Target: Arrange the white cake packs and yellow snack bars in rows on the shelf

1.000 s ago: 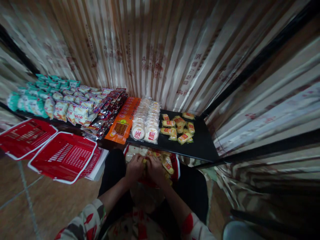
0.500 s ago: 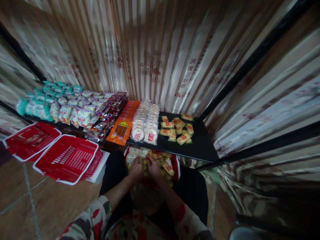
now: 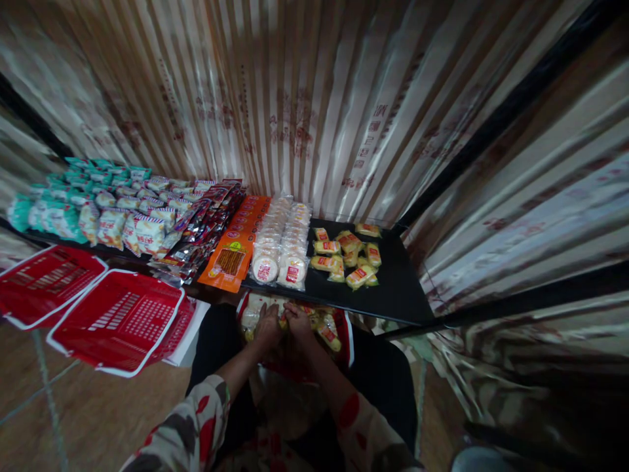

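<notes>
My left hand [image 3: 268, 326] and my right hand [image 3: 297, 322] are close together over a red basket [image 3: 350, 341] between my knees. Inside the basket lie yellow-wrapped snack packets [image 3: 328, 335], with clear-wrapped white ones [image 3: 251, 309] on its left side. The fingers of both hands are bent down among the packets. A bit of yellow wrapper shows between the hands, but what the fingers grip is hidden. Just beyond, several yellow snack packets [image 3: 361, 275] lie in a loose group on the black shelf [image 3: 400, 288].
Two rows of round white crackers [image 3: 292, 270], an orange bag [image 3: 229, 261], dark red packets [image 3: 206, 229], white packets [image 3: 147, 233] and green packets [image 3: 63, 219] line the shelf leftward. Two red baskets [image 3: 122, 318] stand at the left. Black frame bars [image 3: 466, 157] and a striped curtain [image 3: 314, 98] surround the shelf.
The view has shifted slightly, so the shelf's left part and the red baskets sit further left. Both hands stay at the basket between my knees, with slightly changed finger positions.
</notes>
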Demonstrator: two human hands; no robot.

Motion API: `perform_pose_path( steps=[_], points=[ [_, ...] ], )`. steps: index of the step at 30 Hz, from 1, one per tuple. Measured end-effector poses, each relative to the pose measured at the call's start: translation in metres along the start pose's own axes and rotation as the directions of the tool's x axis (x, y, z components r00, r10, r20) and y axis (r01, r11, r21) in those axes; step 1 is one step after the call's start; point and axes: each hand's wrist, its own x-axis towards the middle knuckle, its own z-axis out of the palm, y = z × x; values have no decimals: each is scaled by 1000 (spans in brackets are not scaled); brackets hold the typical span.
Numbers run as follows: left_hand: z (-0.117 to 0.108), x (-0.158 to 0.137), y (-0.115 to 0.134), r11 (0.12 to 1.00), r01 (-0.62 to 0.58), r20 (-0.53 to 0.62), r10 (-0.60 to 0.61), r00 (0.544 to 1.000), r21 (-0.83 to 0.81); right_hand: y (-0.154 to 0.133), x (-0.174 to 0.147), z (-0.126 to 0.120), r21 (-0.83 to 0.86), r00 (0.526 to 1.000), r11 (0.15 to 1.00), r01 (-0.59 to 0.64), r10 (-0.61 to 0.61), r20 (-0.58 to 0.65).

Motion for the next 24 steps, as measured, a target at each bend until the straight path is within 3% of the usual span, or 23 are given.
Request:
perform_pose_path(
  steps=[8, 13, 17, 20, 24],
  points=[
    [-4, -22, 19, 995, 3, -120, -15, 993, -103, -10, -20, -13, 81, 1000, 997, 9, -7, -14],
    [-4, -33, 32, 986, 61, -226, -95, 969, -155, -12, -37, -22, 211, 1000, 978, -1, -2, 15],
    [-9, -43, 32, 967, 93, -244, -152, 958, -237, -14, -49, -29, 235, 997, 972, 3, -21, 75],
    [-18, -50, 28, 938, 122, -223, -202, 954, -325, -20, -55, -37, 172, 994, 985, 26, -44, 103],
    [-36, -55, 21, 888, 192, -178, -287, 941, -417, -35, -58, -46, -38, 991, 991, 130, -129, 27]
  ],
)
